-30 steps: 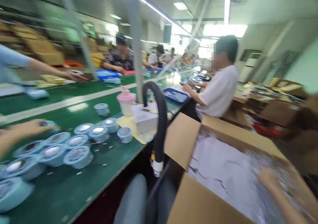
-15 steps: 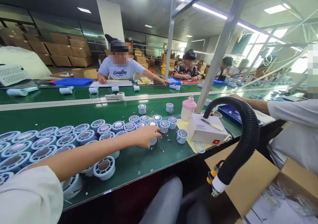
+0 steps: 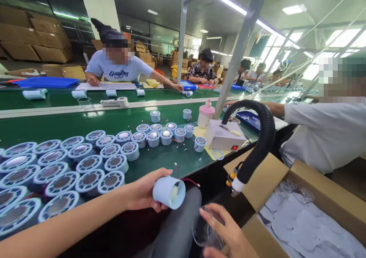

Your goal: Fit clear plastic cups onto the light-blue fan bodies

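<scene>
My left hand (image 3: 144, 189) is wrapped round a light-blue cylindrical housing (image 3: 163, 190), above my lap. Its open end is tilted towards the right, with a pale round part inside and a thin red wire trailing behind it. Lower right, my right hand (image 3: 228, 233) has its fingers curled on a clear plastic cup (image 3: 199, 227), just apart from the housing. Part of the cup is hidden by those fingers. Many similar blue housings (image 3: 88, 179) stand in rows on the green bench (image 3: 160, 162), silver discs on top, some with loose wires.
A white box with a red switch (image 3: 225, 134) and a black flexible hose (image 3: 267, 136) stands at the bench edge. Near it is a pink-lidded bottle (image 3: 206, 115). An open carton (image 3: 323, 181) holds white pieces and clear cups at right. Co-workers sit opposite and at right.
My left hand has come back from the group of housings towards my lap, now with one housing in it. My right hand has come into view with a clear cup. The view has shifted rightward.
</scene>
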`<state>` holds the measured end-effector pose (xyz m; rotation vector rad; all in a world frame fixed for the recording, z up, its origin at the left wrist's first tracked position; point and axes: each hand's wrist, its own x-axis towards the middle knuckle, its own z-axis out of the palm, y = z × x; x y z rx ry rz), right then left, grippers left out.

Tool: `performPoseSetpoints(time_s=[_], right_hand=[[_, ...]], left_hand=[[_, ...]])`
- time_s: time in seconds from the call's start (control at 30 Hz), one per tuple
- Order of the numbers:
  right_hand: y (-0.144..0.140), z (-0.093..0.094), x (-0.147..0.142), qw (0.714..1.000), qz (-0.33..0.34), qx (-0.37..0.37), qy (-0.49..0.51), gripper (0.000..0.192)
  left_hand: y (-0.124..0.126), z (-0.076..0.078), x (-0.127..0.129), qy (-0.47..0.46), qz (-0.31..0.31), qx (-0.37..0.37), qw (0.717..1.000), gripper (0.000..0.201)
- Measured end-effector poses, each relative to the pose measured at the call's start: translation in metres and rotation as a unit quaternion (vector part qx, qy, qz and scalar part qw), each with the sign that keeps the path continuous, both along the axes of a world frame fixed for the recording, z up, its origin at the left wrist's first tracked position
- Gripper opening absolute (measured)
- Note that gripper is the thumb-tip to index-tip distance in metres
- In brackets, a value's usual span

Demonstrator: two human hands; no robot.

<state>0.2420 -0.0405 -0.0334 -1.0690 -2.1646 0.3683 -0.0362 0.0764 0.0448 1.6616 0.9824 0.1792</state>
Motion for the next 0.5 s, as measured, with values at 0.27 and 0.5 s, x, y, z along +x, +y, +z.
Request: performPoseSetpoints(time_s=[0.27,0.5], right_hand=[[0.003,0.034,-0.046,0.989,-0.055,0.001,-0.136,0.042],[-0.004,0.034,-0.033,0.969,-0.017,-0.247,-0.013,0.012]], left_hand=[[-0.044,-0.030,0.028,-0.064,-0.061,-0.279,0.956,0.083],[-0.057,-0.008,0.031,-0.002,-0.063,0.125,0.990,0.025]])
